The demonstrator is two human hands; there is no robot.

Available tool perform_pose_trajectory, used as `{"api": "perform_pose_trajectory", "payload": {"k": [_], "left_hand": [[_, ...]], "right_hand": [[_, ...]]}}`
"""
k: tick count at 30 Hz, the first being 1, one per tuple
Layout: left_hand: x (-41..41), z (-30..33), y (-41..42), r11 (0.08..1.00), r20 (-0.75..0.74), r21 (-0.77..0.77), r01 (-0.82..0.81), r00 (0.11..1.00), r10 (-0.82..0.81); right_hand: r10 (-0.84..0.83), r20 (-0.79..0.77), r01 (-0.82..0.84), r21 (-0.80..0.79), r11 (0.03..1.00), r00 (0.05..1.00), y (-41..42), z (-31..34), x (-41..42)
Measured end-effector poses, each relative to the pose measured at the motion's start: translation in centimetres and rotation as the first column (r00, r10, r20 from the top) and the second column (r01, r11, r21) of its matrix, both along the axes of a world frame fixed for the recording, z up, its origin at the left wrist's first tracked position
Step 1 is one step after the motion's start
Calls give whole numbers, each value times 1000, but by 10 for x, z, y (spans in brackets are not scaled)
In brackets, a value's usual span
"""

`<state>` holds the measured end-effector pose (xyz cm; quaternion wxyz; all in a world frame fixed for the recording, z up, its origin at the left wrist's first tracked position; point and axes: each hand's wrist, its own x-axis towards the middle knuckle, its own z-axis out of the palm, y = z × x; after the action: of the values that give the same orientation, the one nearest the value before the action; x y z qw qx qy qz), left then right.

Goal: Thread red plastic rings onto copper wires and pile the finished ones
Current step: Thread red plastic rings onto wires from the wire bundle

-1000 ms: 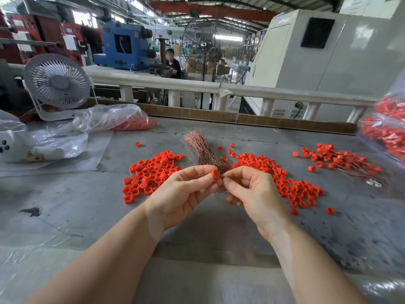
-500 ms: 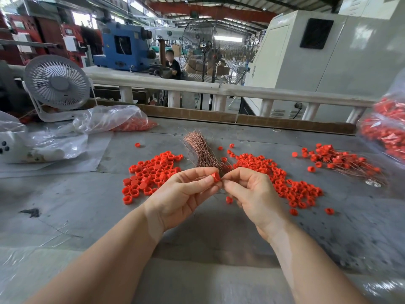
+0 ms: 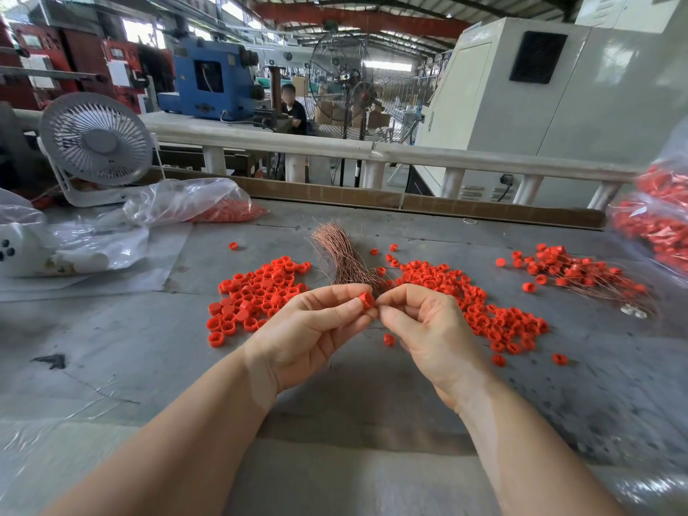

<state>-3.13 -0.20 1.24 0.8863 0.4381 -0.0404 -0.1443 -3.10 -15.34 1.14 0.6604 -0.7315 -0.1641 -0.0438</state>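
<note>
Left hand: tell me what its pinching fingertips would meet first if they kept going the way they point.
The left hand pinches a red ring and points right, so it would likely first meet the right hand fingertips, already nearly touching; depth is uncertain.

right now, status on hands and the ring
Left hand pinches small red plastic ring. Right hand pinched at its edge, wire too thin to confirm. Nothing in the way.

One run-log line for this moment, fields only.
step: threading | left hand: pinches red ring | right hand: pinched at ring, wire not discernible | finished pile: far right
</note>
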Motion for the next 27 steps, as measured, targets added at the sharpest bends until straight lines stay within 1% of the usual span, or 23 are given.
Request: {"api": "perform_pose_trajectory", "payload": {"k": [9, 18, 27], "left_hand": [[0, 0, 1, 1000, 4, -3, 8, 1000, -8], [0, 1, 0, 1000, 5, -3, -5, 1000, 5], [-2, 2, -1, 1000, 11, 8, 4, 1000, -4]], "right_hand": [[0, -17, 0, 7, 1000, 1000, 0, 1, -1], [23, -11, -23, 56, 998, 1000, 1, 4, -4], [2, -9, -2, 22, 1000, 1000, 0, 4, -3]]}}
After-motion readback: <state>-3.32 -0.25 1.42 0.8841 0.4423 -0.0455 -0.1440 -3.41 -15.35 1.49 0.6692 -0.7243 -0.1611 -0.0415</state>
